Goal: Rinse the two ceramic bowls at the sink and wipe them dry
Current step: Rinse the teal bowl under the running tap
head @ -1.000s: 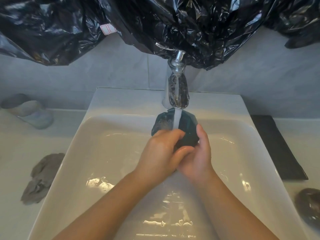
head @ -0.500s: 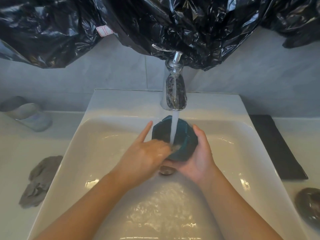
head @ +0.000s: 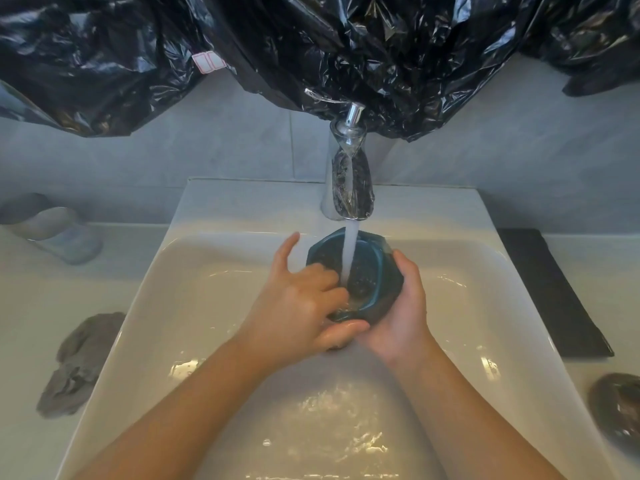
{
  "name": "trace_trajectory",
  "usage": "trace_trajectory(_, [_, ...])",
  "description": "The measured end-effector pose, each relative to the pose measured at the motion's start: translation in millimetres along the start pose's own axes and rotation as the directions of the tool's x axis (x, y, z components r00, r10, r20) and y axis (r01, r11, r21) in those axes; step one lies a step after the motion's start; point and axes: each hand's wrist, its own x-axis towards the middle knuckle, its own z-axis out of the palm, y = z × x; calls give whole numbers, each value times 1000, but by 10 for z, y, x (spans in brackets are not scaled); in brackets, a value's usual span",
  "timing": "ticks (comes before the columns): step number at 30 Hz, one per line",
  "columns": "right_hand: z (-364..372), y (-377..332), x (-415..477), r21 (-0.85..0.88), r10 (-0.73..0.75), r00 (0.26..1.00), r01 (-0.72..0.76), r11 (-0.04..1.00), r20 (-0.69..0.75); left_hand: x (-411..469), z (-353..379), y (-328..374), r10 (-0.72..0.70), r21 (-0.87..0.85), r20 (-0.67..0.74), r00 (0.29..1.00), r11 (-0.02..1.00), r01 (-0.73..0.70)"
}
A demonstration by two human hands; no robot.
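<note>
A dark teal ceramic bowl (head: 367, 275) is held over the white sink (head: 194, 271) under the running tap (head: 349, 188); the stream falls into its opening. My right hand (head: 401, 313) grips the bowl from the right and beneath. My left hand (head: 301, 306) has its fingers curled inside the bowl, thumb under the near rim and index finger pointing up. A second dark bowl (head: 618, 410) sits on the counter at the right edge. A grey cloth (head: 74, 365) lies crumpled on the left counter.
A black mat (head: 547, 292) lies on the counter right of the sink. A pale cup (head: 55, 230) lies on its side at the far left. Black plastic sheeting (head: 311, 46) hangs over the wall above the tap. Water pools in the basin.
The bowl has been turned from facing away to opening upward under the stream. My left hand moved from covering the bowl's back to reaching inside it.
</note>
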Motion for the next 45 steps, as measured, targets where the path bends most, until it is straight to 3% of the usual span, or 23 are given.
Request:
trace_trajectory(3, [10, -28, -2, -8, 1, 999, 0, 1000, 40, -14, -19, -101, 42, 106, 136, 990, 993, -56])
trace_trajectory(7, [-8, -38, 3, -57, 33, 999, -32, 998, 20, -49, -15, -53, -15, 182, 272, 962, 983, -36])
trace_trajectory(11, [-6, -38, 9, -92, 43, 999, -43, 995, -6, -89, 27, 62, -24, 97, 235, 972, 995, 1])
trace_trajectory(15, [-2, -22, 25, -73, -10, 999, 7, 997, -41, -56, 35, 139, -51, 71, 108, 993, 997, 43])
trace_trajectory(20, [44, -56, 5, -41, 3, 999, -4, 999, -37, 1, -29, 132, -59, -141, 34, 998, 988, 63])
trace_trajectory(23, [51, -44, -15, -15, -41, 998, 40, 999, -38, 24, -26, 209, -166, -298, -43, 985, 943, 146])
trace_trajectory(25, [62, -21, -38, 2, -77, 997, 77, 997, -12, 67, -30, 347, -364, -490, -80, 928, 825, 282])
trace_trajectory(27, [77, 4, -50, 6, -75, 997, 75, 997, 8, 99, -52, 436, -487, -642, -7, 873, 672, 370])
trace_trajectory(28, [80, 2, -56, 4, -70, 998, 70, 998, 12, 83, -56, 432, -460, -638, 24, 888, 677, 368])
trace_trajectory(31, [70, -47, -52, -21, -71, 997, 71, 997, 7, -50, -65, 243, -170, -381, 36, 985, 909, 171])
trace_trajectory(34, [50, -59, -32, -38, -20, 1000, 19, 999, -9, -95, -110, -10, 38, -105, 66, 997, 994, -31])
trace_trajectory(39, [6, -41, 16, -8, 66, 998, -66, 998, -22, -22, -116, -158, 27, 158, 289, 957, 985, -75])
trace_trajectory(41, [12, -61, 13, -31, 53, 998, -54, 998, -13, -28, -67, -117, 29, 161, 292, 956, 984, -79])
trace_trajectory(45, [9, -32, -2, -67, 105, 994, -107, 992, -36, 13, -26, 13, 69, -96, 234, 970, 994, -48])
